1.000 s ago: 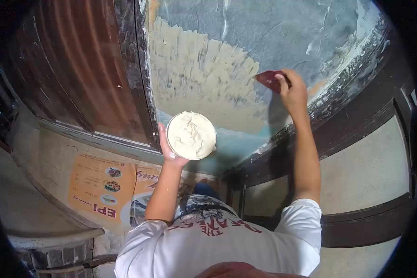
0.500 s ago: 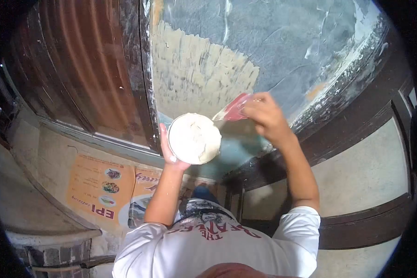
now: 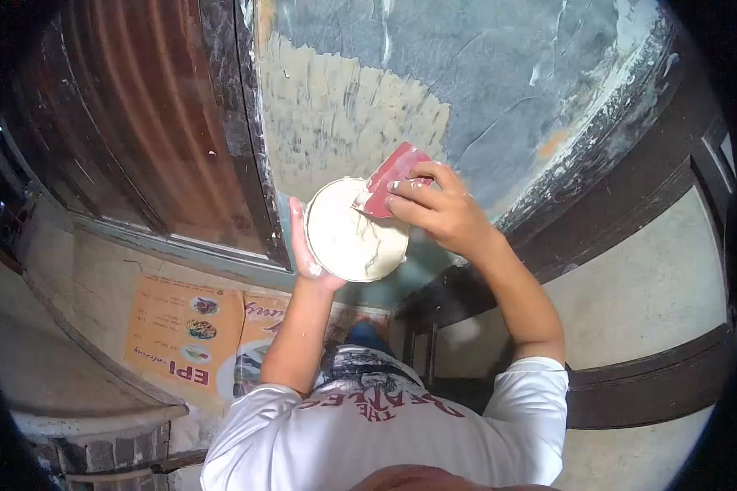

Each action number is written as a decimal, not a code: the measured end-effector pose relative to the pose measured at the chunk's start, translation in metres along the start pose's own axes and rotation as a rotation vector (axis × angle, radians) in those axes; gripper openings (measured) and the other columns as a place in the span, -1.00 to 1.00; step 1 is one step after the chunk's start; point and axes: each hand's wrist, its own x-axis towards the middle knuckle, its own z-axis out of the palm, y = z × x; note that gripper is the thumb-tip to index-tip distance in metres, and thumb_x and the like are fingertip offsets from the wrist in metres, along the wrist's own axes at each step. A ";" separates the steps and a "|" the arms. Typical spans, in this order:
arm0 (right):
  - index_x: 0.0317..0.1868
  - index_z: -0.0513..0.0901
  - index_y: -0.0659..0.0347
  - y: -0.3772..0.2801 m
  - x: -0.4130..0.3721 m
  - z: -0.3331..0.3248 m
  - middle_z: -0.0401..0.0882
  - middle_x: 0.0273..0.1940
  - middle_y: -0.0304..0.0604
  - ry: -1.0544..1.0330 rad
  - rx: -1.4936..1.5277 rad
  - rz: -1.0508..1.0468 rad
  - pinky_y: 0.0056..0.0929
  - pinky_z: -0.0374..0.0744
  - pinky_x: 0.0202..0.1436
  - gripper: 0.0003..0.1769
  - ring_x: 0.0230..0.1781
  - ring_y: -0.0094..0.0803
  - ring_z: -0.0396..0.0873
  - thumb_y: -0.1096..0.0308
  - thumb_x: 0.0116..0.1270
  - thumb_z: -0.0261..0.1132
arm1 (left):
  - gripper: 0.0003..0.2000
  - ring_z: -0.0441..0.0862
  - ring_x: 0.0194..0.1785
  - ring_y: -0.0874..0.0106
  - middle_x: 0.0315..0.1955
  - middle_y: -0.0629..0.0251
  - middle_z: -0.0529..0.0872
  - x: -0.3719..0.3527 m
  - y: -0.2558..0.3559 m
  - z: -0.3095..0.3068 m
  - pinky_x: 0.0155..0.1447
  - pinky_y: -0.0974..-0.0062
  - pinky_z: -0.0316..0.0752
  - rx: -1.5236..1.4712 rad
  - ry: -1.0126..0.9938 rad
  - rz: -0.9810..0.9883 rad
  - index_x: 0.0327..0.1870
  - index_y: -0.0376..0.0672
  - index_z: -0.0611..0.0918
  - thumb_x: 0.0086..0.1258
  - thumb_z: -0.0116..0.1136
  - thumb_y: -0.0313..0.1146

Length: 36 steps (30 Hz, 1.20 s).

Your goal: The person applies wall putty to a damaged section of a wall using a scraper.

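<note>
A round tub of creamy white paste (image 3: 356, 237) rests in my left hand (image 3: 309, 254), whose thumb lies along its left rim while the other fingers are hidden beneath. Between the fingers and thumb of my right hand (image 3: 442, 209) is a red flat scraper (image 3: 395, 176). Its lower left edge touches the paste near the tub's upper right rim. Behind them is a blue-grey wall (image 3: 499, 98) with a beige coated patch (image 3: 344, 106) on its left part. White smears show on my right fingers and left palm.
A dark brown wooden panel (image 3: 139, 123) stands at the left of the wall. Dark curved trim (image 3: 614, 393) crosses pale panels at the right. An orange printed banner (image 3: 184, 327) lies on the floor at lower left, near a ledge (image 3: 98, 417).
My right hand has moved left and slightly down, bringing the scraper from beside the tub onto the paste. The tub and my left hand have shifted slightly right in view.
</note>
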 end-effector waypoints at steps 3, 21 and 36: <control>0.02 0.71 0.04 -0.002 -0.001 0.002 0.67 -0.02 -0.30 0.003 -0.007 0.011 -0.13 0.58 0.21 -0.66 0.13 -0.13 0.56 0.35 0.19 0.33 | -0.09 0.50 0.42 0.03 0.42 -0.05 0.51 0.000 -0.002 -0.003 0.52 0.03 0.36 -0.044 -0.080 -0.018 0.51 -0.29 0.39 0.54 -0.31 0.44; -0.07 0.73 0.02 -0.003 -0.021 -0.007 0.69 -0.07 -0.27 -0.018 0.015 0.136 -0.15 0.55 0.18 -0.72 0.06 -0.16 0.58 0.34 0.17 0.42 | -0.13 0.54 0.39 0.05 0.38 -0.02 0.55 0.009 -0.022 -0.015 0.49 0.01 0.39 -0.003 0.006 -0.113 0.49 -0.25 0.42 0.56 -0.32 0.43; -0.05 0.71 0.06 0.010 -0.027 -0.016 0.67 -0.13 -0.27 0.056 0.119 0.233 -0.21 0.49 0.07 -0.61 -0.01 -0.17 0.55 0.57 0.06 0.39 | -0.12 0.59 0.34 0.01 0.37 -0.02 0.57 0.023 -0.039 -0.032 0.45 -0.08 0.44 -0.015 -0.004 -0.195 0.51 -0.22 0.40 0.54 -0.29 0.44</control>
